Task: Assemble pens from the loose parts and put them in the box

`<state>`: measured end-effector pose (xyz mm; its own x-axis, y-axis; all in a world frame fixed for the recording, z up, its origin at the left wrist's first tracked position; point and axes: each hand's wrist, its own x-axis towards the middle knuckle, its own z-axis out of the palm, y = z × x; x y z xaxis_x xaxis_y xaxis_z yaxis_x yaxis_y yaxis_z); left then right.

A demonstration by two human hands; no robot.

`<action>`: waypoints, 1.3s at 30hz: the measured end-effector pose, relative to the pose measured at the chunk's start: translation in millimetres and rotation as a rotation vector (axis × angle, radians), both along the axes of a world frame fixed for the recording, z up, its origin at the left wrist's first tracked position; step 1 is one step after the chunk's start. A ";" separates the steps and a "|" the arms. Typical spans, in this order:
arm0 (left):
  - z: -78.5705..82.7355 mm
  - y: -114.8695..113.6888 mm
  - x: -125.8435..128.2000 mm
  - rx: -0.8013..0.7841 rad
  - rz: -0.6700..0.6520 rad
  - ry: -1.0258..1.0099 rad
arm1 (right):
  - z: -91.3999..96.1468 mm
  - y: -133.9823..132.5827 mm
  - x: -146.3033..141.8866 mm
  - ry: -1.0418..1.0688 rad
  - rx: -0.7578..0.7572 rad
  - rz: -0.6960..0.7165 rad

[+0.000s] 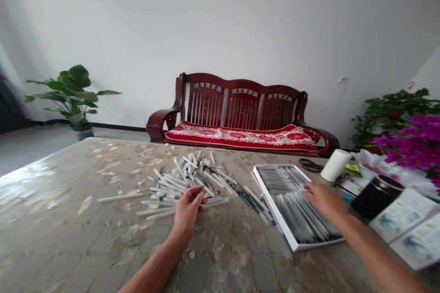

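A loose pile of pens, many with whitish translucent barrels, lies across the middle of the table. My left hand is at the pile's near edge, thumb and fingers pinched together; whatever is between them is too small to make out. Pens lie on both sides of that hand. To the right, a shallow white box holds rows of pens in two sections. Over the box's right side is my right hand, smeared by motion. Its fingertips are near the pens, and I cannot see whether they grip one.
Right of the box stand a white cylinder, a black cup, dark scissors and a white printed carton. Purple flowers rise behind them. A wooden bench stands beyond the patterned table.
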<state>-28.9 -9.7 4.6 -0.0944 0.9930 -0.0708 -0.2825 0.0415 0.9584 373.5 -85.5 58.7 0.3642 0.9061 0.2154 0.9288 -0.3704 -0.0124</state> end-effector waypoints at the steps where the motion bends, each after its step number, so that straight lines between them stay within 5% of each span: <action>1: 0.3 -0.4 0.5 0.006 0.015 -0.007 | 4.0 4.5 -27.2 0.066 0.022 0.123; 5: 0.8 -4.3 3.0 0.013 -0.044 0.008 | 3.9 27.6 -147.7 0.274 -0.010 0.519; 10: -5.4 -9.8 6.7 0.043 -0.271 0.212 | -18.8 54.9 -225.8 0.136 -0.081 0.550; 18: -13.5 -12.9 10.8 0.140 -0.343 0.442 | -36.9 58.6 -220.5 0.198 -0.092 0.533; 22: -12.2 -12.4 7.9 0.237 -0.231 0.506 | -40.5 57.1 -211.4 0.411 -0.044 0.510; 31: -6.0 -5.6 -5.0 0.524 -0.121 0.825 | -5.7 43.5 -215.9 0.791 0.182 0.670; 35: -6.6 -1.0 -6.2 0.522 0.006 0.720 | -4.5 50.5 -200.7 1.119 0.235 0.501; 39: -13.2 9.1 -7.4 0.449 0.163 0.573 | -26.9 60.4 -180.9 0.964 0.240 0.356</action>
